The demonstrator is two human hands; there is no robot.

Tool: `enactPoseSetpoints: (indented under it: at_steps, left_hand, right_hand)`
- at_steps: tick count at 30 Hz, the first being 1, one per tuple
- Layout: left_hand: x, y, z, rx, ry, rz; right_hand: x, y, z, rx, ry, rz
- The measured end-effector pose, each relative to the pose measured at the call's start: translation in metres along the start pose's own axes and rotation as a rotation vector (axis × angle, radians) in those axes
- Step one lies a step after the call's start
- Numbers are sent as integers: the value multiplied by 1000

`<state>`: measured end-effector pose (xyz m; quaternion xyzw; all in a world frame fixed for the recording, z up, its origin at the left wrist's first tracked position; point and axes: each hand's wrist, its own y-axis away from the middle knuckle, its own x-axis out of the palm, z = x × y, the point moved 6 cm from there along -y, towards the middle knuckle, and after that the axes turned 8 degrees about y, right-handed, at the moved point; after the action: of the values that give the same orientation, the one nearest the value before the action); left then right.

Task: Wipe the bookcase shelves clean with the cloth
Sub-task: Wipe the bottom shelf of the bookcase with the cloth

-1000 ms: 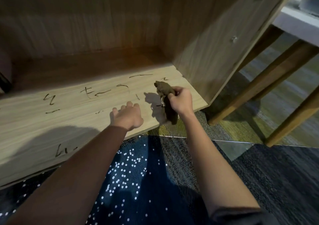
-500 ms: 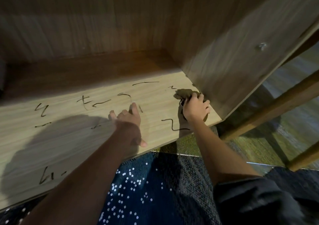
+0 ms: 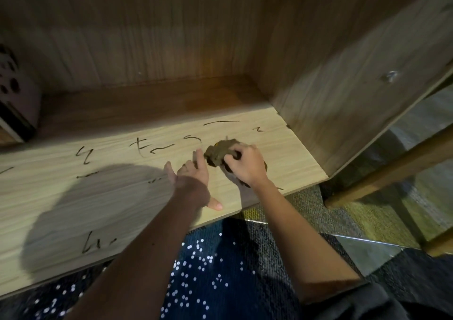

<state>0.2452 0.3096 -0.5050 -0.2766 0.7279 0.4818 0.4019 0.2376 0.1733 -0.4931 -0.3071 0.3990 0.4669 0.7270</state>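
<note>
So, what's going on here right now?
A person is wiping the shelf. The right hand grips a brown cloth and holds it against the shelf's right part. The left hand rests flat beside it. Dark scribbles to the left are not yet wiped.

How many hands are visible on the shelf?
2. The left hand presses flat on the shelf near its front edge; the right hand grips the cloth just right of it.

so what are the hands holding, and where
The right hand grips the bunched cloth around its middle; the left hand rests flat on the shelf, holding nothing.
</note>
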Motion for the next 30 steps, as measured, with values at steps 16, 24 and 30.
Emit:
enactPoseSetpoints:
  at_steps: [16,24,30]
  left_hand:
    - [18,93,83,165,756,-398]
    - [1,144,76,167,567,-373]
    - [-37,165,72,143,555,-300]
  right_hand:
    - [-14,121,71,126,-14,550]
    - [-66,109,98,123,173,545]
    - [-101,119,135,-64,211,717]
